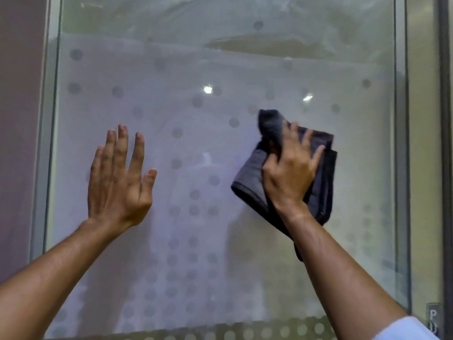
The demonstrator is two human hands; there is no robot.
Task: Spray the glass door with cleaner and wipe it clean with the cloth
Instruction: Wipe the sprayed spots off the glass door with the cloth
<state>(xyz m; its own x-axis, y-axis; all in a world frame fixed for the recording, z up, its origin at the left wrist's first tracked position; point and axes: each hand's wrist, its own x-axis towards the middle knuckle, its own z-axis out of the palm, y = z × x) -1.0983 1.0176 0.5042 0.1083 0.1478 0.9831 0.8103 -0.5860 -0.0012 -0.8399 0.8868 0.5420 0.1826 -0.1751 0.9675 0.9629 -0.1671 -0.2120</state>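
Observation:
The glass door fills the view, frosted across its middle with a pattern of round dots. My right hand presses a dark grey folded cloth against the glass right of centre, fingers spread over it, and part of the cloth hangs down behind my forearm. My left hand is held up at the left with fingers apart and nothing in it, its palm toward the glass. No spray bottle is in view.
A vertical metal frame edge bounds the door on the right, with a small sign plate at the lower right. A grey wall stands at the left. Two ceiling lights reflect in the glass.

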